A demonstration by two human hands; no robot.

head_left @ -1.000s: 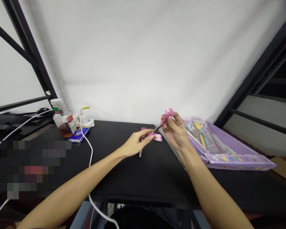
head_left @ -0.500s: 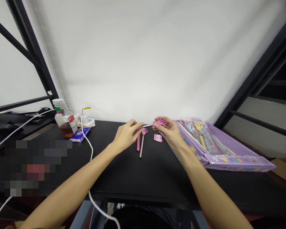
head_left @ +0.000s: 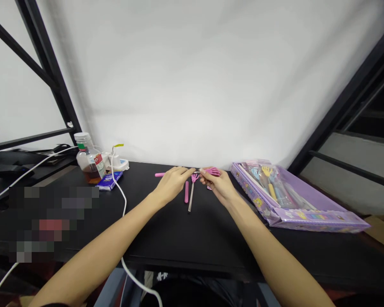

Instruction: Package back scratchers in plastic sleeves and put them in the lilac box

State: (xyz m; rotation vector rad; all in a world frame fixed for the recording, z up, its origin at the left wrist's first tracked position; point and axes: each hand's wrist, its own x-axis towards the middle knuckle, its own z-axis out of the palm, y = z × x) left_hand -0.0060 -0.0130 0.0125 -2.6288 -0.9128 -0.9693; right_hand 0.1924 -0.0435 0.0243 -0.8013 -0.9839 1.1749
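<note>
A pink hand-shaped back scratcher (head_left: 213,172) lies across both hands, low over the black table. My left hand (head_left: 173,182) is closed around its handle, whose pink end sticks out to the left. My right hand (head_left: 220,184) pinches the metal rod close to the pink claw head. Between the hands, a second claw head on a metal rod (head_left: 191,197) rests on the table beside a separate pink handle tube (head_left: 186,192). A small pink card (head_left: 209,187) is mostly hidden by my right hand.
On the right stands an open purple box (head_left: 320,216) with several wrapped back scratchers, including a yellow one (head_left: 267,172). At left are a bottle of brown liquid (head_left: 90,164), a blue packet (head_left: 109,181) and a white power strip (head_left: 123,165). A white cable (head_left: 124,200) crosses the table.
Both hands have lowered slightly toward the table with the back scratcher. Its pink handle end now shows left of my left hand, and my right hand covers most of the card.
</note>
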